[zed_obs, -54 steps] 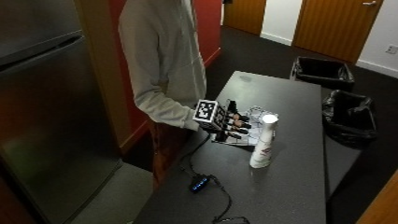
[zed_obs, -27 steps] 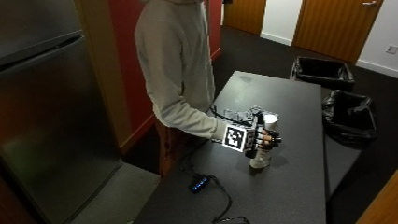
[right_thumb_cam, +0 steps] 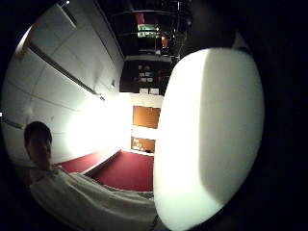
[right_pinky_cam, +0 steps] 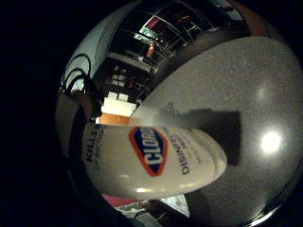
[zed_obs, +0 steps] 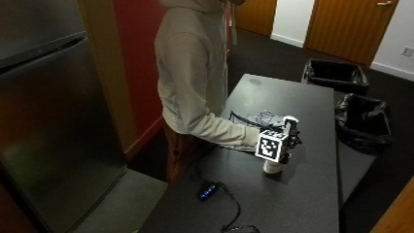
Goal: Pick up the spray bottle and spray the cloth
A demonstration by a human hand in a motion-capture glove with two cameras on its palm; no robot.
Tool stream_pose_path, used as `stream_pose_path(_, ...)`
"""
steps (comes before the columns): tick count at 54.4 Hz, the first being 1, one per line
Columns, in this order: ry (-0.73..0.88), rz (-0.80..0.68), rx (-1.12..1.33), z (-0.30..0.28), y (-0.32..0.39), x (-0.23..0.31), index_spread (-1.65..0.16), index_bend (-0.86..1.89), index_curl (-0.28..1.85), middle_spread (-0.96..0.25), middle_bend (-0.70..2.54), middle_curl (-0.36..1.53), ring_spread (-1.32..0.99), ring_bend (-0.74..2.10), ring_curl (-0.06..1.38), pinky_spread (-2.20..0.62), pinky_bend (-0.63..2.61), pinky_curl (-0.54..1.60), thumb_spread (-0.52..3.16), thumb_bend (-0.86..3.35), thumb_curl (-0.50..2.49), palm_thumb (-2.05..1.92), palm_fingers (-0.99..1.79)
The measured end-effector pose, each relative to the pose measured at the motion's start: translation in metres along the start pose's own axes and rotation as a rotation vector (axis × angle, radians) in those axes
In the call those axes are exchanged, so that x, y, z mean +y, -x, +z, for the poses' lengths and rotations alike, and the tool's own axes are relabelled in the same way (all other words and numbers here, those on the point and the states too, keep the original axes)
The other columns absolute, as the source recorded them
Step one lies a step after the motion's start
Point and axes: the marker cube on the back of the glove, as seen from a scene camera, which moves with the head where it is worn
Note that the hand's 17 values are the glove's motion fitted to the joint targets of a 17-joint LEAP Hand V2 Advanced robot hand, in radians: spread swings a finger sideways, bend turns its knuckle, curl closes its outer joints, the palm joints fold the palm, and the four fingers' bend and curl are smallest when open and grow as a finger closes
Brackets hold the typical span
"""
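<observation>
Your right hand (zed_obs: 289, 137) is at the upright spray bottle (zed_obs: 274, 165), which stands close against the palm near the desk (zed_obs: 310, 194) centre; finger closure cannot be confirmed.

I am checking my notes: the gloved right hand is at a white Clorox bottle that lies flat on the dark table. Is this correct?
Not quite. The bottle stands upright on the dark table, not flat, as the outside view shows. The gloved right hand is at it, and the little finger side palm view shows the Clorox label.
</observation>
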Motion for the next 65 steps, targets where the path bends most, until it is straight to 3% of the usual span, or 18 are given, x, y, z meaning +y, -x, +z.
stream_pose_path(6, 0.126, -0.016, 0.135, 0.006, -0.004, 0.002, -0.25, 0.17, 0.35, -0.18, 0.44, 0.44, -0.19, 0.56, 0.39, -0.15, 0.30, 0.36, 0.54, 0.02, 0.52, 1.00, 1.30)
stream_pose_path(9, 0.104, -0.023, 0.091, 0.016, 0.008, -0.005, -0.25, 0.18, 0.37, -0.18, 0.48, 0.46, -0.20, 0.56, 0.40, -0.17, 0.29, 0.36, 0.45, 0.01, 0.55, 1.02, 1.32)
stream_pose_path(24, 0.305, -0.122, 0.271, 0.037, 0.064, 0.016, -0.24, 0.30, 0.47, -0.17, 0.56, 0.50, -0.20, 0.57, 0.43, -0.23, 0.31, 0.37, 0.19, -0.03, 0.65, 1.05, 1.39)
stream_pose_path(44, 0.668, -0.241, 0.873, 0.044, 0.139, 0.051, -0.23, 0.34, 0.53, -0.17, 0.60, 0.52, -0.20, 0.60, 0.46, -0.25, 0.36, 0.39, 0.07, -0.03, 0.71, 1.04, 1.37)
stream_pose_path(55, 0.743, -0.220, 1.186, 0.072, 0.157, 0.085, -0.24, 0.35, 0.54, -0.17, 0.61, 0.52, -0.20, 0.60, 0.47, -0.26, 0.37, 0.39, 0.05, -0.03, 0.72, 1.04, 1.37)
stream_pose_path(65, 0.741, -0.166, 1.223, 0.091, 0.145, 0.117, -0.24, 0.35, 0.55, -0.16, 0.62, 0.52, -0.20, 0.61, 0.47, -0.26, 0.38, 0.39, 0.04, -0.03, 0.73, 1.03, 1.36)
